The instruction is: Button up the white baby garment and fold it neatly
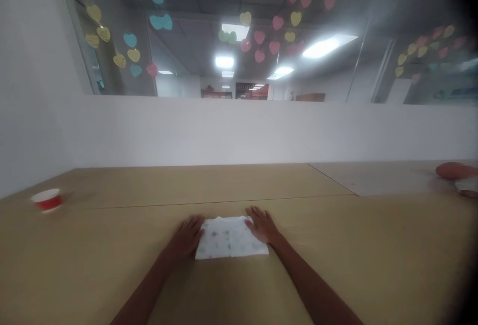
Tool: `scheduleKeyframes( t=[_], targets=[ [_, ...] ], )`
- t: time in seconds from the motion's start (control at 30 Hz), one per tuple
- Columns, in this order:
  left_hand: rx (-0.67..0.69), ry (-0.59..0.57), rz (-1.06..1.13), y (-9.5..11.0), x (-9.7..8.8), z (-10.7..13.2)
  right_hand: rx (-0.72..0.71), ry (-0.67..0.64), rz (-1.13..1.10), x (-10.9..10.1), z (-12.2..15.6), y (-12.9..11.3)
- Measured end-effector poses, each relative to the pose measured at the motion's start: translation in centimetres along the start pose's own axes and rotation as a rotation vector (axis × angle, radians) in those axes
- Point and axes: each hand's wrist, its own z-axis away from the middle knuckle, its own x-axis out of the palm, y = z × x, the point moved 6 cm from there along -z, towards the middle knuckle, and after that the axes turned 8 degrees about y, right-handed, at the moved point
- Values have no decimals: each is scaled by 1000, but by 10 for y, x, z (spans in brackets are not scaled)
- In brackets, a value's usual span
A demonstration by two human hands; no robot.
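A white folded cloth [227,240] with a faint small print lies flat on the wooden table, its near edge wider than its far edge. Along its left side rests my left hand [186,236], fingers stretched forward and the thumb side touching the fabric. My right hand [262,224] lies flat over the cloth's upper right corner, fingers spread and pointing away from me. Neither hand grips anything. What the fabric is, a garment or a plain cloth, I cannot tell.
A red and white paper bowl [48,199] stands at the left of the table [123,255]. At the far right edge is a blurred reddish-brown shape [453,170] beside something whitish. Behind the table rises a white wall [194,131] below a window with heart-shaped notes.
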Motion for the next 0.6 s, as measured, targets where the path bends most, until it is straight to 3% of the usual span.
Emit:
scheduleKeyframes(
  t=[0.07, 0.13, 0.23, 0.33, 0.4, 0.5, 0.6],
  targets=[
    [-61, -31, -48, -25, 2, 2, 53, 27, -2, -2, -1, 28],
    [-175, 18, -42, -55, -1, 6, 118, 80, 0, -7, -2, 56],
    [-321, 230, 134, -96, -20, 13, 194, 215, -25, -20, -2, 85],
    [-398, 431, 277, -103, -56, 17, 203, 369, -102, -35, -2, 92],
    [-437, 574, 397, -79, -88, 21, 203, 433, -160, -41, -1, 88],
    [-426, 635, 537, -5, -119, 40, 239, 482, -200, -45, 2, 81],
    [-334, 441, 608, 80, -109, 76, 328, 479, -201, -44, 6, 80]
  ],
)
